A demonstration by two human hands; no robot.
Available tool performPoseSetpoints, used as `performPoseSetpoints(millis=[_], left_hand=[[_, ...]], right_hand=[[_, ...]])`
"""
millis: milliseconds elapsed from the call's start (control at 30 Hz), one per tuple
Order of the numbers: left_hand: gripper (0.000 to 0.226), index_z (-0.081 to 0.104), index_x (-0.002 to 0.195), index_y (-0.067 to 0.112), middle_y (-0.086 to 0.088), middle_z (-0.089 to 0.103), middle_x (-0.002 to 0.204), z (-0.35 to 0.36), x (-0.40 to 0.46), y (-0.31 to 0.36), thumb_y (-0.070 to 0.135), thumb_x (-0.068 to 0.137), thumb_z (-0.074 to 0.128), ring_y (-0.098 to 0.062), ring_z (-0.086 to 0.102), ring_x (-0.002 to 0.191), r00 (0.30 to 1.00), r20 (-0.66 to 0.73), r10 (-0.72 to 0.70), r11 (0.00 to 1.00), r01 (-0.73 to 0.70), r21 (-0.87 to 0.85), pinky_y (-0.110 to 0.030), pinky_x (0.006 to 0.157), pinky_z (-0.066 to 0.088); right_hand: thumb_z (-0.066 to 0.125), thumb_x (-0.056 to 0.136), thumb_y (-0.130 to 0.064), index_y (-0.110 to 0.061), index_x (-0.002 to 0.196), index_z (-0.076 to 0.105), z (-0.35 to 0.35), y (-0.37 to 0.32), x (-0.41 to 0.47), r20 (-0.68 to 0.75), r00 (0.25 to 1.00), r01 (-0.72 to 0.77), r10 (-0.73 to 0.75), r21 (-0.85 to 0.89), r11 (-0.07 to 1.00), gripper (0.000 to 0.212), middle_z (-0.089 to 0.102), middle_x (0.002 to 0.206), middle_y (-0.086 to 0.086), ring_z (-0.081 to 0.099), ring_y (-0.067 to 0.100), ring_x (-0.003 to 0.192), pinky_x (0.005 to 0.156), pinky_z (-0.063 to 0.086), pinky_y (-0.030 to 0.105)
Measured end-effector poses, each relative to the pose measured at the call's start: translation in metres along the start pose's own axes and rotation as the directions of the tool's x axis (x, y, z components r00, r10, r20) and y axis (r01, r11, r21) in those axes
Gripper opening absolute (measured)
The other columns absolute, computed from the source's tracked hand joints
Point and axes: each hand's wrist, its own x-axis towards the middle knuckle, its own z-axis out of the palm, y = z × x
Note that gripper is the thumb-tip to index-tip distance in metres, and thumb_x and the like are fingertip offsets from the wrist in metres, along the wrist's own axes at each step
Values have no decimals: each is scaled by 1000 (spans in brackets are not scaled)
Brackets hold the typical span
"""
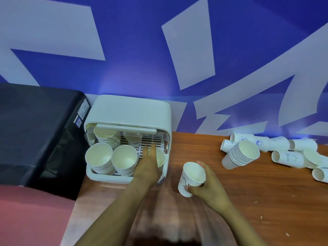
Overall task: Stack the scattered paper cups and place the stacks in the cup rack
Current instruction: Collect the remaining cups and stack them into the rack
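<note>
While the wooden table (230, 201) bears the white cup rack (127, 110) at its left end, stacks of cups (113, 160) stand upright inside it. Loose cups (284, 153) lie scattered at the far right. Left hand (148, 167) reaches into the rack, fingers straight against a cup there. Right hand (207, 185) grips a single paper cup (190, 178) just beside the rack.
</note>
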Motion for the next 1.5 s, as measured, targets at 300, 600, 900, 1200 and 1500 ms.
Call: performPoseSetpoints(millis=[300, 600, 900, 1200, 1500], left_hand=[[59, 37, 138, 30, 3, 52, 127, -51, -68, 1, 39, 85, 61, -17, 51, 117, 992, -66, 107, 982, -116, -146, -30, 93, 43], [57, 36, 140, 32, 7, 52, 131, -96, -90, -12, 39, 88, 58, -15, 50, 120, 958, -247, 149, 982, -173, -75, -35, 94, 45], [57, 36, 140, 32, 5, 52, 134, -94, -92, -22, 37, 88, 59, -17, 50, 121, 965, -232, 124, 987, -145, -75, -38, 95, 46], [50, 42, 134, 29, 5, 53, 126, -52, -94, -4, 36, 88, 59, -15, 53, 113, 976, -115, 186, 973, -199, -115, -33, 92, 44], [52, 43, 134, 26, 2, 52, 133, 15, -104, 71, 38, 86, 59, -15, 50, 122, 975, -8, 221, 975, -221, -26, -31, 99, 41]], right_hand=[[87, 61, -20, -28, 128, 35, 47, -55, 1, -167, 958, 247, -231, 83, 965, 86, 44, 129, -7, 45, 6, 116, 97, 40, 18], [81, 67, -35, -29, 137, 29, 93, -76, 12, -297, 945, 103, -136, -125, 987, 88, 38, 130, -3, 54, 25, 110, 80, 50, 39], [79, 64, -52, -34, 139, 27, 94, -67, 12, -171, 985, -25, -4, -166, 986, 93, 34, 134, -4, 53, 21, 114, 83, 45, 32], [63, 84, -48, -28, 130, 43, 21, -54, -17, 64, 992, -98, 111, -188, 977, 55, 55, 116, -2, 54, 13, 106, 93, 42, 30], [65, 85, -35, -21, 113, 58, -70, -3, -44, 119, 984, -109, 136, -207, 972, 33, 63, 100, 2, 58, 13, 90, 83, 45, 26]])
